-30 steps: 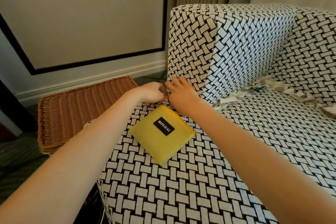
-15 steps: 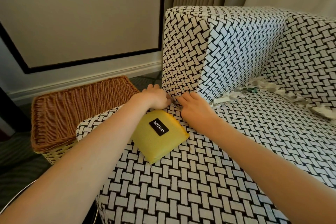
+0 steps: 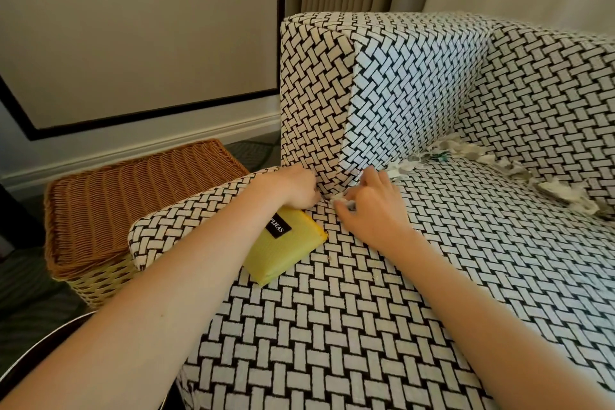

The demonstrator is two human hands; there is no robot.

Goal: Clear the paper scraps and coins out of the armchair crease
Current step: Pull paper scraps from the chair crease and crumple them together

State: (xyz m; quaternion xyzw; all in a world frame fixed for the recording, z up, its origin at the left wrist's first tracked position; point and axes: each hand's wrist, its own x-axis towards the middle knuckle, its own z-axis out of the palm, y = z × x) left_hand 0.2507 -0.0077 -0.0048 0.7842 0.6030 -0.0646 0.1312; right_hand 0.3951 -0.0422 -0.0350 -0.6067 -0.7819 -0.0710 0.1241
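At frame centre, right hand (image 3: 372, 210) pinches a paper scrap (image 3: 344, 202). Left hand (image 3: 293, 188) curled at crease (image 3: 387, 167), grip unclear. Many scraps (image 3: 549, 186) left, upper right.

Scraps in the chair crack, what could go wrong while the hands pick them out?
1. The right hand seems to pinch only a small white scrap; it could drop back into the crease.
2. Many scraps lie along the back of the seat; a sweep might push them deeper.
3. The pouch lies partly under the left arm; a nudge could slide it toward the seat edge.
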